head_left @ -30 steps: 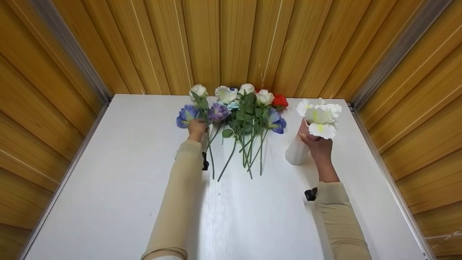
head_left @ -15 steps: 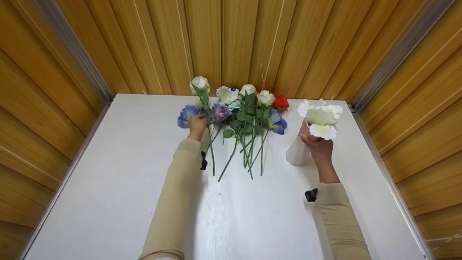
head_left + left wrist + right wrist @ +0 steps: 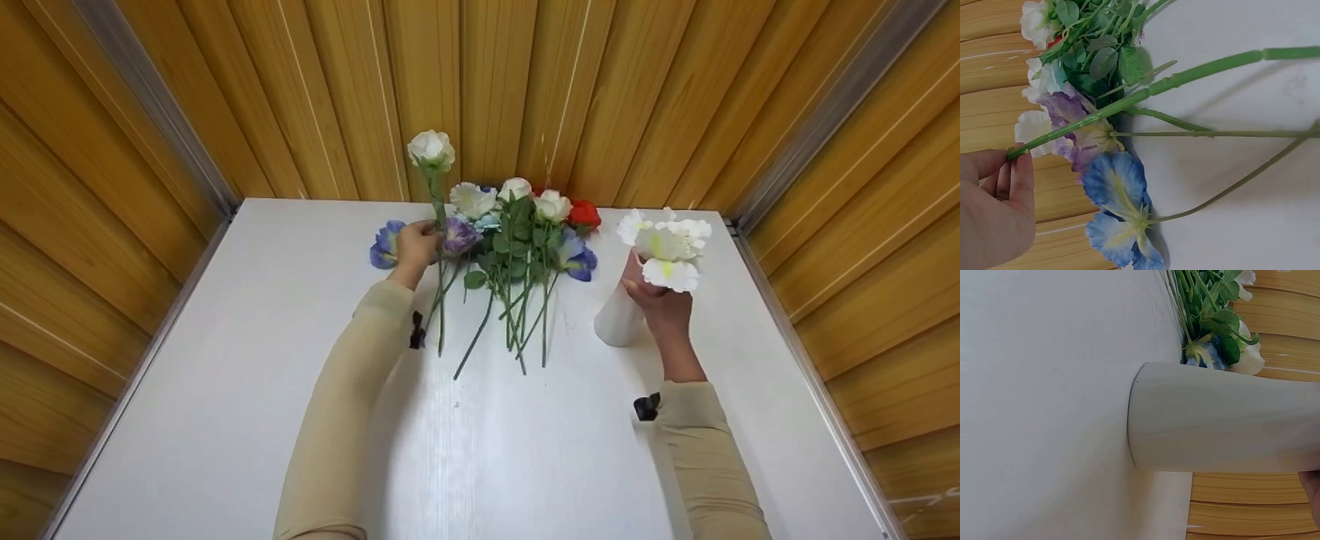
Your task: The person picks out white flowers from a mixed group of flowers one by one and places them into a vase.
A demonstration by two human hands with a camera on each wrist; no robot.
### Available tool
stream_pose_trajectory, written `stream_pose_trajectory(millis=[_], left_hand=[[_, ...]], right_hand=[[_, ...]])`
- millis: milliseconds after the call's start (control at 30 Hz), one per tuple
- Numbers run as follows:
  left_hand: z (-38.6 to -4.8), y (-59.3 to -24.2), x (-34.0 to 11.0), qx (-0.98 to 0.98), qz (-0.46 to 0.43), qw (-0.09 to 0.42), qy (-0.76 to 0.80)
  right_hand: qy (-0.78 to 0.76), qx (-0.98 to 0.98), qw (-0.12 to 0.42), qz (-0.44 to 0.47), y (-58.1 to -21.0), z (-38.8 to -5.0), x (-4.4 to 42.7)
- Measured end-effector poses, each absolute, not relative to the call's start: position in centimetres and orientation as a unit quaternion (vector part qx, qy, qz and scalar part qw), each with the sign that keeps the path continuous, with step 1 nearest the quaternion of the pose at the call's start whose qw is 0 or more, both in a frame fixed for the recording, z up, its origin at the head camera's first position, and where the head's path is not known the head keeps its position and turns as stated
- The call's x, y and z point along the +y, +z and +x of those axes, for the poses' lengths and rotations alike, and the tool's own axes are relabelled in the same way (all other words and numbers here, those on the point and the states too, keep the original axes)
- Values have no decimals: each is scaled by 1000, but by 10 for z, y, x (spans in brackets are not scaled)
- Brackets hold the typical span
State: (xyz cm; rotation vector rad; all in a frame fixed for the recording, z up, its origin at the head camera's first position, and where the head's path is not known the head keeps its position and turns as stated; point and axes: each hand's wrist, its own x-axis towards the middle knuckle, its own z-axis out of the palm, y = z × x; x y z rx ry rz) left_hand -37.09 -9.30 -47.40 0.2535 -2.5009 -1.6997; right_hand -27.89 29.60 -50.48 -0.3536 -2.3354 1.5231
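My left hand (image 3: 415, 249) pinches the green stem (image 3: 1196, 73) of a white rose (image 3: 431, 149) between thumb and fingers. The rose stands upright above the pile, its bloom in front of the back wall. Beside that hand lie a blue iris (image 3: 1117, 191) and a purple flower (image 3: 460, 236). On the right, my right hand (image 3: 666, 313) grips the upper part of a vase (image 3: 618, 321), pinkish at the top and white below. The vase base rests on the table in the right wrist view. A large white flower (image 3: 670, 251) rises from its mouth, its stem hidden.
Several flowers lie in a pile at the middle back of the table (image 3: 480, 465), among them white roses (image 3: 553, 205), a red flower (image 3: 583, 214) and another blue iris (image 3: 576, 255). Wood-patterned walls (image 3: 487, 97) enclose the table's back and sides.
My left hand has lifted the white rose, raising its bloom from the table's back edge up against the wall. My right hand and the vase have stayed in place.
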Motion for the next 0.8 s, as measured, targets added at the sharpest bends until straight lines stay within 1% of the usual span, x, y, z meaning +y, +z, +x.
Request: stream_pose_trajectory(millis=[167,533,800], left_hand=[[-368,-460,-88,-815,60,52,-574],[-362,-425,-62,-804,2,40,-593],[-364,-388,-42,-784,-63,39,-617]], right_hand=[[536,-818,175,-116,-506,-279,297],[534,-824,142,-129,-505,-277,297],[529,-828,129,-134,-503,-278,297]])
